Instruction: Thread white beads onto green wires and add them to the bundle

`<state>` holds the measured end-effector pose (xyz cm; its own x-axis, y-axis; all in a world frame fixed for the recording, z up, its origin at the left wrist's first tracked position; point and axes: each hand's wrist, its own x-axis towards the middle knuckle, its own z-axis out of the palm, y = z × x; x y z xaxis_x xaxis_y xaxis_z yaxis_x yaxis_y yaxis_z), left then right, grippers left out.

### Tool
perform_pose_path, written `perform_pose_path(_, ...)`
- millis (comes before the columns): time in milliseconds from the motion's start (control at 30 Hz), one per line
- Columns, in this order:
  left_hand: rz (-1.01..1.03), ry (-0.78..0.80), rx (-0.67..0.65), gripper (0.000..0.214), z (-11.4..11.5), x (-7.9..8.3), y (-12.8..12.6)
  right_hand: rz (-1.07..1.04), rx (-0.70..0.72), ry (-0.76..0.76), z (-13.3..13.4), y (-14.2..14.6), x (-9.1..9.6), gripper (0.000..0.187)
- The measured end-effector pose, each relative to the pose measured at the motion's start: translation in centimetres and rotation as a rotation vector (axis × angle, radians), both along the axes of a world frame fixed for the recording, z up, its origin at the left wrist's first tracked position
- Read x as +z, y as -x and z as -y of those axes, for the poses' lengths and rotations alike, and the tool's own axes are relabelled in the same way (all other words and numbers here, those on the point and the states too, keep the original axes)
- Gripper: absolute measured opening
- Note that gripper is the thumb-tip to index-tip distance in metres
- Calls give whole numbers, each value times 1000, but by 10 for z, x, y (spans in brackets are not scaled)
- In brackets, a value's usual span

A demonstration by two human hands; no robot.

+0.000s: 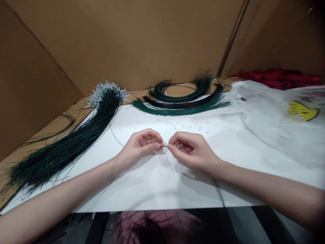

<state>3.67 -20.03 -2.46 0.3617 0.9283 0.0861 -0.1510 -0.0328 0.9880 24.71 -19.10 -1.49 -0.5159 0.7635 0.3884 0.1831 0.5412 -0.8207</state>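
Note:
My left hand (142,144) and my right hand (189,149) meet over the middle of a white sheet (157,183). The left fingers pinch a tiny white bead (159,145). My right hand pinches the tip of a thin dark green wire (218,191) that runs under the hand and off the sheet's near edge. The wire tip touches the bead between the two pinches. Small white beads (185,126) lie scattered on the sheet just beyond my hands.
A long bundle of green wires with white bead tips (76,139) lies at the left. Curved bundles of bare green wires (182,100) lie at the back. A white plastic bag (279,118) sits at the right, red material (276,77) behind it. Cardboard walls (127,44) enclose the area.

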Motion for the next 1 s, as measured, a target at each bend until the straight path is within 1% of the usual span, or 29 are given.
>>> perform_pose_path(100,25,-4,-9,13,2,-1,-2,0,8,-2,1,0,1,8)
perform_pose_path(333,-1,-5,21,14,3,0,-4,7,20,-25,0,0,2,8)
perform_pose_path(700,20,-2,-11,11,3,-1,-3,23,32,-30,0,0,2,7)
perform_pose_path(1000,14,2,-20,11,4,2,-4,26,46,-70,-2,-2,-1,7)
